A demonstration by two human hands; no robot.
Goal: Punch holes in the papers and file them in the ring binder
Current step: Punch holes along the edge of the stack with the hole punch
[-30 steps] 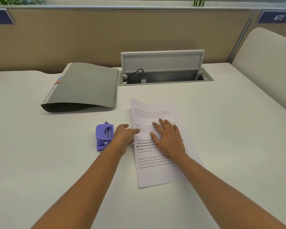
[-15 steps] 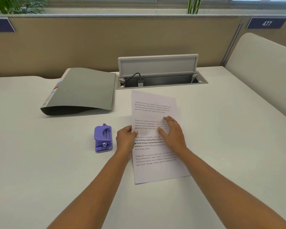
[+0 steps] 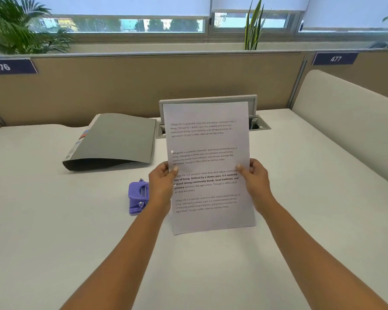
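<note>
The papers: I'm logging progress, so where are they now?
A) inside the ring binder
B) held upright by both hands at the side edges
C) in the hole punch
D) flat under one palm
B: the left hand and right hand each grip a side edge of the papers, which stand upright.

Stretches both forearms forward, bare. Pinches left edge of papers [image 3: 207, 142] with left hand [image 3: 160, 182], thumb on front, fingers [image 3: 162, 168] curled behind. Grips right edge with right hand [image 3: 255, 177] the same way, at matching height.
</note>
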